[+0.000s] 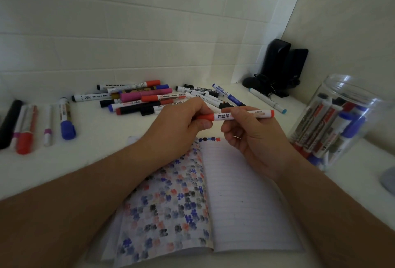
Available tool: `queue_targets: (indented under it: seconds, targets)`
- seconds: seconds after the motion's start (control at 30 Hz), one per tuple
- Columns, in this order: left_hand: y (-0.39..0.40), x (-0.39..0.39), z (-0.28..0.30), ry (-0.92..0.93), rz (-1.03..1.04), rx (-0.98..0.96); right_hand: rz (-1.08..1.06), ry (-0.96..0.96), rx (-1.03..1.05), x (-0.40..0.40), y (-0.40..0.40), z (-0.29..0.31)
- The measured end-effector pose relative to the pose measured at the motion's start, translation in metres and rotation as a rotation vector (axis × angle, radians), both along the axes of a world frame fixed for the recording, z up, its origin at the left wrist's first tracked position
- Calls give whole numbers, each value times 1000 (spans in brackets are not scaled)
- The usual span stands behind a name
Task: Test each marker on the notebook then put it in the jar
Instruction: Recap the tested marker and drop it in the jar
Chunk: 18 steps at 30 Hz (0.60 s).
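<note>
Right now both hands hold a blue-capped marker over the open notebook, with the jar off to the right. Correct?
Not quite: the head view shows the marker has a red cap, not blue. The left hand grips that cap and the right hand holds the barrel, over the open notebook, with the jar off to the right.

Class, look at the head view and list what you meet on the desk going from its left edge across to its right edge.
Row of markers → loose marker pile → left hand → red marker held by both hands → right hand → clear jar of markers.
</note>
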<state>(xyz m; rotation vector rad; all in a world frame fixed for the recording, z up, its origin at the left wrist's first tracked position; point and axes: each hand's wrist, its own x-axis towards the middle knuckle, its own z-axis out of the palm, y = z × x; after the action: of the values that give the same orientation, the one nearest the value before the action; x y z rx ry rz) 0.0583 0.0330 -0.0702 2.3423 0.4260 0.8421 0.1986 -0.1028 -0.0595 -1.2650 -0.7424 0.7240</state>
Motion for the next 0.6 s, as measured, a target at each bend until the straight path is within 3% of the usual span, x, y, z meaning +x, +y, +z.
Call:
queue_targets:
  seconds: [0.4, 0.5, 0.6]
  targets:
    - [-1, -2, 5, -86, 15, -22, 57, -27, 71, -16, 2, 6]
    - [-5, -1, 4, -92, -53, -17, -26, -244, 28, -22, 1, 5]
    - [-6, -2, 0, 19, -71, 41, -190, -505, -69, -27, 0, 14]
